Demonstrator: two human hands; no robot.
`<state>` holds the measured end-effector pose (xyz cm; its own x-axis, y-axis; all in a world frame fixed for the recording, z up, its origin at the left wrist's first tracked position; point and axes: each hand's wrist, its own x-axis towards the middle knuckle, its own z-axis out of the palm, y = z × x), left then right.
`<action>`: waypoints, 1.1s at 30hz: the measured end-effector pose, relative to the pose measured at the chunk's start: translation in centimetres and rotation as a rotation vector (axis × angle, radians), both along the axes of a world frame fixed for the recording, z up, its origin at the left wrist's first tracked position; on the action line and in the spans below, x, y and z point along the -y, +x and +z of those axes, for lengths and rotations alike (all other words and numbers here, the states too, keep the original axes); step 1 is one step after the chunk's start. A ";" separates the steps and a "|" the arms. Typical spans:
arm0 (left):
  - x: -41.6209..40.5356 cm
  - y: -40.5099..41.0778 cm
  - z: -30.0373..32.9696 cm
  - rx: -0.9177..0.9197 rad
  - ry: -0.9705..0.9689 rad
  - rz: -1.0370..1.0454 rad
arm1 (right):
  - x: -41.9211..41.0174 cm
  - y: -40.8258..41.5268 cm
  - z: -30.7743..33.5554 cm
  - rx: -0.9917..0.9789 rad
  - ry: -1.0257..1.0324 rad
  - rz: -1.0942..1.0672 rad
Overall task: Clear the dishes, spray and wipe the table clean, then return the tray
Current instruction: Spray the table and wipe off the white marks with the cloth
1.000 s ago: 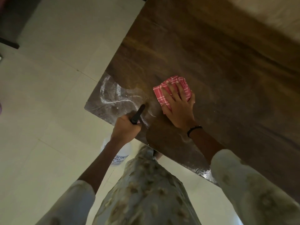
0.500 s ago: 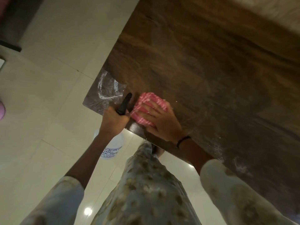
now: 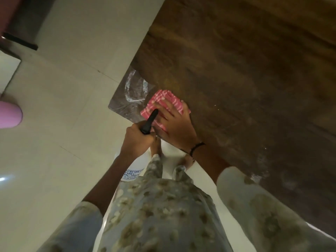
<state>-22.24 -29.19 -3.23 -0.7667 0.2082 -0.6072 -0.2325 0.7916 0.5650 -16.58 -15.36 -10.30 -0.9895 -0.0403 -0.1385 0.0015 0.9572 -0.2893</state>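
Note:
A folded red-and-white checked cloth [image 3: 168,100] lies on the dark wooden table [image 3: 245,73] near its left corner. My right hand [image 3: 174,124] presses flat on the cloth with fingers spread. My left hand [image 3: 136,140] grips the black head [image 3: 150,120] of a white spray bottle [image 3: 135,168], which hangs below the table edge over the floor. Wet streaks [image 3: 135,90] shine on the table's corner just left of the cloth.
Pale floor tiles [image 3: 63,106] spread to the left of the table. A pink rounded object [image 3: 9,115] sits at the left frame edge. Dark furniture [image 3: 20,33] stands at the top left. My patterned clothing fills the bottom of the view.
My right hand has slid the cloth left and toward me, close to the table's corner and edge. The left hand with the spray bottle stayed beside it at the edge.

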 end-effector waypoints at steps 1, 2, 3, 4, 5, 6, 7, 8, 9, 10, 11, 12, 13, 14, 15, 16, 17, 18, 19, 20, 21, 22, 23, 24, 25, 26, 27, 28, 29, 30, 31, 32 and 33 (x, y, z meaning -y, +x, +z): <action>0.2 0.0 -0.1 0.002 0.005 -0.013 | -0.5 1.4 -0.1 -0.004 -0.002 0.012; 0.4 0.1 -0.1 0.003 0.014 -0.034 | -1.2 2.7 -0.2 0.002 0.005 -0.006; 0.6 0.2 0.0 0.011 0.021 -0.062 | -1.8 4.1 -0.3 0.019 0.019 -0.060; 0.8 0.4 0.0 0.020 0.027 -0.100 | -2.0 5.4 -0.2 0.041 0.032 -0.144; 1.0 0.5 0.0 0.031 0.033 -0.141 | -2.0 6.5 0.0 0.061 0.041 -0.236; 1.3 0.6 -0.2 0.039 0.035 -0.187 | -1.5 7.5 0.3 0.080 0.054 -0.306; 1.6 0.8 -0.3 0.052 0.022 -0.221 | -0.7 8.4 0.4 0.097 0.066 -0.338; 1.8 0.9 -0.5 0.061 0.009 -0.242 | 0.0 9.1 0.4 0.107 0.074 -0.333; 2.0 0.9 -0.6 0.071 -0.003 -0.248 | 0.5 9.7 0.4 0.108 0.078 -0.305; 2.3 1.0 -0.7 0.084 -0.003 -0.251 | 0.7 10.2 0.3 0.105 0.077 -0.264; 2.5 1.1 -0.8 0.106 -0.001 -0.253 | 0.7 10.6 0.1 0.099 0.073 -0.224; 2.7 1.1 -0.9 0.129 0.006 -0.254 | 0.4 10.7 0.0 0.091 0.069 -0.190; 2.9 1.1 -1.0 0.148 0.002 -0.248 | 0.1 10.8 -0.1 0.079 0.069 -0.161; 3.2 1.1 -1.2 0.152 -0.004 -0.244 | -0.1 10.7 -0.2 0.065 0.073 -0.130; 3.5 1.2 -1.4 0.142 -0.017 -0.226 | -0.2 10.6 -0.1 0.048 0.077 -0.100; 3.8 1.1 -1.8 0.123 -0.041 -0.206 | -0.3 10.4 -0.1 0.029 0.077 -0.076; 4.1 1.0 -2.1 0.100 -0.065 -0.179 | -0.4 10.1 -0.1 0.007 0.073 -0.063; 4.4 0.8 -2.5 0.079 -0.084 -0.158 | -0.5 9.8 -0.1 -0.012 0.069 -0.055; 4.6 0.5 -2.6 0.069 -0.093 -0.146 | -0.5 9.6 -0.2 -0.025 0.069 -0.049; 4.8 0.2 -2.8 0.064 -0.096 -0.141 | -0.5 9.3 -0.2 -0.028 0.069 -0.040; 5.0 -0.2 -2.9 0.066 -0.093 -0.146 | -0.5 9.0 -0.3 -0.026 0.070 -0.027; 5.2 -0.6 -2.9 0.073 -0.087 -0.157 | -0.4 8.6 -0.3 -0.023 0.068 -0.011; 5.2 -1.0 -2.8 0.078 -0.082 -0.167 | -0.3 8.1 -0.4 -0.025 0.065 0.003; 5.2 -1.3 -2.7 0.072 -0.087 -0.170 | -0.2 7.5 -0.4 -0.029 0.062 0.012; 5.2 -1.7 -2.6 0.061 -0.103 -0.164 | 0.0 7.0 -0.4 -0.031 0.058 0.020; 5.2 -2.2 -2.5 0.047 -0.122 -0.142 | 0.2 6.3 -0.4 -0.026 0.058 0.029; 5.2 -2.7 -2.4 0.031 -0.141 -0.116 | 0.5 5.6 -0.4 -0.016 0.064 0.039; 5.2 -3.2 -2.4 0.014 -0.150 -0.091 | 0.8 4.8 -0.5 0.000 0.072 0.052; 5.2 -3.8 -2.3 -0.001 -0.145 -0.072 | 1.0 4.0 -0.5 0.013 0.078 0.066; 5.2 -4.3 -2.2 -0.010 -0.132 -0.056 | 1.1 3.3 -0.5 0.021 0.078 0.081; 5.2 -4.8 -2.0 -0.012 -0.123 -0.041 | 1.0 2.5 -0.6 0.025 0.077 0.097; 5.1 -5.4 -1.8 -0.011 -0.115 -0.026 | 0.7 1.6 -0.6 0.030 0.075 0.104; 5.0 -6.0 -1.5 -0.010 -0.101 -0.015 | 0.2 0.7 -0.6 0.032 0.074 0.096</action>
